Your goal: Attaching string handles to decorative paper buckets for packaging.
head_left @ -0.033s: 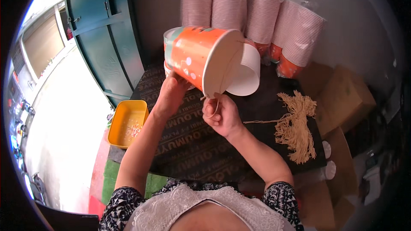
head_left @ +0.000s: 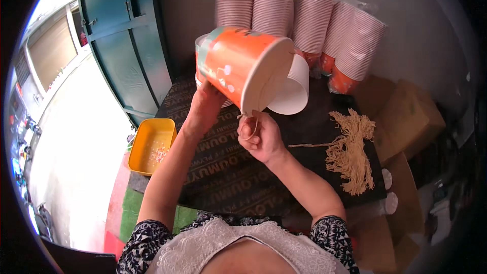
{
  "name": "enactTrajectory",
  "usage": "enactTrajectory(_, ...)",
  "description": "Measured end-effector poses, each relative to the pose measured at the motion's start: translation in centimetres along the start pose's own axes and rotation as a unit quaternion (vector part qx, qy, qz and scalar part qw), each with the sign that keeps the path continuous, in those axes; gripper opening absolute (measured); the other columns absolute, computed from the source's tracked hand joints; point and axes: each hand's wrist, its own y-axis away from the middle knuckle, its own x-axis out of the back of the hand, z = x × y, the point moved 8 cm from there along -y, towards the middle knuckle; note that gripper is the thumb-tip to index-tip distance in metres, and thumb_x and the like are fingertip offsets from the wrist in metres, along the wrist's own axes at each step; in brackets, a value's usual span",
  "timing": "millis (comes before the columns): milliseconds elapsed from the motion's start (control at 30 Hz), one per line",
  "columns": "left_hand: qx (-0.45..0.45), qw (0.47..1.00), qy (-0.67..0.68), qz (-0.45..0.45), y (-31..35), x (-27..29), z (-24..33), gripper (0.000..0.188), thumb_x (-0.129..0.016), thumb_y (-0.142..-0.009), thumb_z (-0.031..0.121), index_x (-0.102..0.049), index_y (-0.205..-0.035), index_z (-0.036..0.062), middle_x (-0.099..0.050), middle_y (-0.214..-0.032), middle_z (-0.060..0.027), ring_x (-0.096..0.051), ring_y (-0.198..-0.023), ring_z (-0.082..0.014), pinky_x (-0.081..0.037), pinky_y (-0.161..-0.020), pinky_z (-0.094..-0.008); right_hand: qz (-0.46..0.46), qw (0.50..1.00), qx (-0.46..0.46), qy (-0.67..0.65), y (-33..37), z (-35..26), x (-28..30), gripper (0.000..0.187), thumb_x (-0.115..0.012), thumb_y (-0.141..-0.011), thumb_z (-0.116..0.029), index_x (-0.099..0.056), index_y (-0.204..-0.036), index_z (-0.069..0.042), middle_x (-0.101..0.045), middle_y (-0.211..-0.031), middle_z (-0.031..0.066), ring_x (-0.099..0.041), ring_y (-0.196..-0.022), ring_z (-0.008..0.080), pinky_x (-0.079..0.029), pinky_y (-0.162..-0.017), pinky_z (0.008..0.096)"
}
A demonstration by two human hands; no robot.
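Your left hand holds a large orange round paper bucket with a grey-green band from underneath, its fingers mostly hidden behind the wall. The bucket is tilted on its side above the black printed plywood table, its wide, pale rimmed end facing right and toward you. Your right hand is closed narrowly at the lower edge of that end, pinching a thin beige string; a strand also runs across the pale face. A white round paper container lies just behind. To the right, a loose beige bundle of strings rests on the table; at the left is a yellow rectangular plastic tub with small bits in it. Plastic-wrapped bucket stacks stand at the back.
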Motion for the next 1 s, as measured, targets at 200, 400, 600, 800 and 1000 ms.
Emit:
enactTrajectory(200, -0.061, 0.982, 0.173, 0.04, -1.9, 0.9, -0.4, 0.103, -0.06, -0.071, 0.075, -0.029, -0.143, 0.0089, -0.043, -0.141, -0.007, -0.044, -0.129, -0.0258, -0.039, -0.105, -0.0468, -0.084, 0.995, -0.027, -0.051, -1.6, 2.0, -3.0, 0.036, -0.046, -0.095, -0.027, -0.057, -0.071, -0.002, -0.054, -0.056, 0.0025, -0.032, -0.036, 0.0063, -0.025, -0.032, 0.0212)
enactTrajectory(400, -0.083, 0.968, 0.187, 0.147, -2.4, 1.3, -1.5, 0.082, -0.058, -0.082, 0.064, -0.037, -0.14, 0.0102, -0.051, -0.135, -0.0101, -0.053, -0.12, -0.0268, -0.044, -0.102, -0.0431, -0.018, 0.999, -0.029, -0.007, -2.9, 2.6, -1.4, 0.037, -0.048, -0.096, -0.034, -0.056, -0.076, -0.004, -0.051, -0.052, 0.0025, -0.034, -0.035, 0.0074, -0.026, -0.032, 0.0218)
enactTrajectory(600, -0.043, 0.954, 0.249, 0.159, -2.9, 2.0, -1.6, 0.073, -0.06, -0.086, 0.053, -0.037, -0.139, 0.0078, -0.051, -0.136, -0.0108, -0.053, -0.121, -0.0252, -0.042, -0.104, -0.0423, 0.093, 0.963, -0.16, 0.195, -2.9, 2.2, 4.0, 0.044, -0.049, -0.095, -0.043, -0.057, -0.079, -0.003, -0.055, -0.058, 0.0069, -0.036, -0.036, 0.01, -0.027, -0.033, 0.0246)
enactTrajectory(800, -0.069, 0.965, 0.087, 0.238, -2.6, 6.0, -0.5, 0.064, -0.068, -0.084, 0.044, -0.043, -0.129, 0.0048, -0.056, -0.123, -0.0082, -0.055, -0.112, -0.0205, -0.044, -0.099, -0.0375, 0.185, 0.602, 0.262, 0.732, -1.5, -8.5, 1.5, 0.018, -0.048, -0.087, -0.006, -0.063, -0.093, 0.0, -0.064, -0.08, 0.0142, -0.063, -0.073, 0.0242, -0.049, -0.067, 0.0388)
enactTrajectory(1000, -0.066, 0.94, -0.087, 0.323, -1.7, 5.1, 0.7, 0.068, -0.066, -0.085, 0.043, -0.035, -0.131, 0.0032, -0.051, -0.122, -0.012, -0.055, -0.112, -0.0219, -0.05, -0.092, -0.0389, -0.003, 0.771, 0.258, 0.582, -1.5, -6.4, -1.9, 0.029, -0.057, -0.082, -0.002, -0.059, -0.11, 0.001, -0.053, -0.107, 0.0075, -0.053, -0.082, 0.0151, -0.045, -0.074, 0.0299)
